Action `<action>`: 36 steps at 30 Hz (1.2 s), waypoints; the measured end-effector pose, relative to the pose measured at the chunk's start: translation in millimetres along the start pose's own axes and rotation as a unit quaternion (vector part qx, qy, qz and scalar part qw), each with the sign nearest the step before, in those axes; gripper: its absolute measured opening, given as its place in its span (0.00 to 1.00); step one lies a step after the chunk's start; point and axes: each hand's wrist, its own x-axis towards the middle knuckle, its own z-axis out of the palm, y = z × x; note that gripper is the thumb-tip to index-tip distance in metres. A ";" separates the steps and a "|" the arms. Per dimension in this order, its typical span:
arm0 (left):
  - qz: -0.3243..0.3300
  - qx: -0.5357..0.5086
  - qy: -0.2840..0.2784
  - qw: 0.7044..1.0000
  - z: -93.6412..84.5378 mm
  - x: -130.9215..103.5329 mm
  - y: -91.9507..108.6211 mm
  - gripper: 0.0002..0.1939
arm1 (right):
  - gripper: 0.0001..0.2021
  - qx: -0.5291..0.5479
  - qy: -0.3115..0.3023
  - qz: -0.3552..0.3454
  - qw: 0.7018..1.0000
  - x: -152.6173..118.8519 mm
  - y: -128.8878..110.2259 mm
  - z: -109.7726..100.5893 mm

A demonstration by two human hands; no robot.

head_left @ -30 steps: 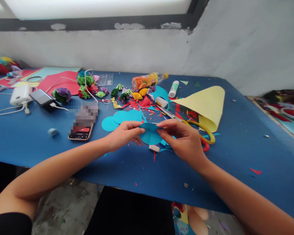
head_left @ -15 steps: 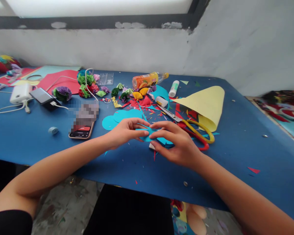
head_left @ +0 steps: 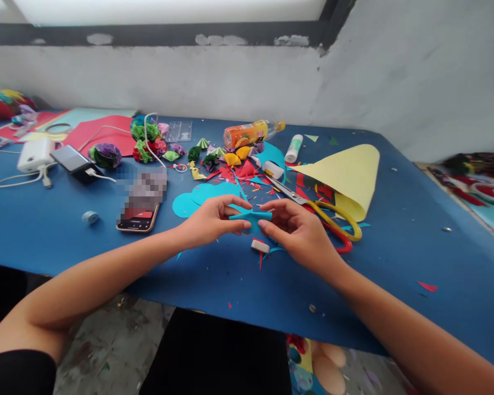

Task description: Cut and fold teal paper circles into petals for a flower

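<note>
Between both hands, a little above the table, is a small piece of blue paper (head_left: 253, 218) with a fold across it. My left hand (head_left: 216, 220) pinches its left end between thumb and fingers. On the right end, my right hand (head_left: 298, 227) grips it the same way, with the fingers curled. Just below the paper lies a white eraser (head_left: 260, 246). Round blue paper pieces (head_left: 185, 205) lie beyond my left hand. Scissors (head_left: 333, 219) with yellow and red handles rest open beyond my right hand.
A rolled yellow sheet (head_left: 346, 175), a glue stick (head_left: 293, 148) and an orange-labelled bottle (head_left: 251, 133) lie at the back. Folded paper pieces and red scraps (head_left: 242, 171) cover the middle. A phone (head_left: 142, 200), a power bank (head_left: 76, 163) and white cables are on the left.
The blue paper has turned and now shows a fold. My right fingers have shifted from over the paper to its right end, uncovering the eraser.
</note>
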 end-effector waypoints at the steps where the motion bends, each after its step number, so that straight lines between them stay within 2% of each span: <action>1: 0.001 0.000 0.000 1.000 0.1 -0.1 0.4 0.15 | 0.10 -0.004 0.000 -0.001 1.000 0.2 -0.6 -0.4; 18: 0.011 0.019 -0.004 1.000 -0.2 -1.2 -0.5 0.14 | 0.10 -0.010 -0.010 -0.015 1.000 -0.7 2.3 0.1; 24: 0.016 0.046 0.011 0.999 0.2 -0.6 1.6 0.09 | 0.10 -0.024 -0.006 -0.010 1.000 -1.1 2.8 -0.2; 28: 0.013 0.086 0.002 0.996 -0.5 -1.5 0.9 0.10 | 0.09 -0.016 -0.006 -0.014 1.000 -0.8 1.7 -1.2; 30: 0.047 0.140 0.009 0.989 -0.5 -4.1 0.2 0.14 | 0.08 -0.006 -0.006 -0.011 1.000 -0.1 1.0 -1.7; 32: 0.150 0.234 0.027 0.960 -0.9 -7.2 -0.9 0.20 | 0.08 0.010 -0.004 0.006 1.000 0.8 0.9 -2.0; 33: 0.220 0.293 0.034 0.930 -1.5 -8.5 -1.6 0.22 | 0.09 0.021 -0.004 0.018 1.000 1.3 1.2 -2.2; 34: 0.290 0.356 0.035 0.888 -2.4 -9.4 -2.6 0.21 | 0.09 0.033 -0.007 0.030 0.999 1.7 1.7 -2.3; 36: 0.397 0.461 0.028 0.793 -4.3 -10.0 -5.0 0.14 | 0.10 0.052 -0.015 0.051 0.997 2.2 2.9 -2.4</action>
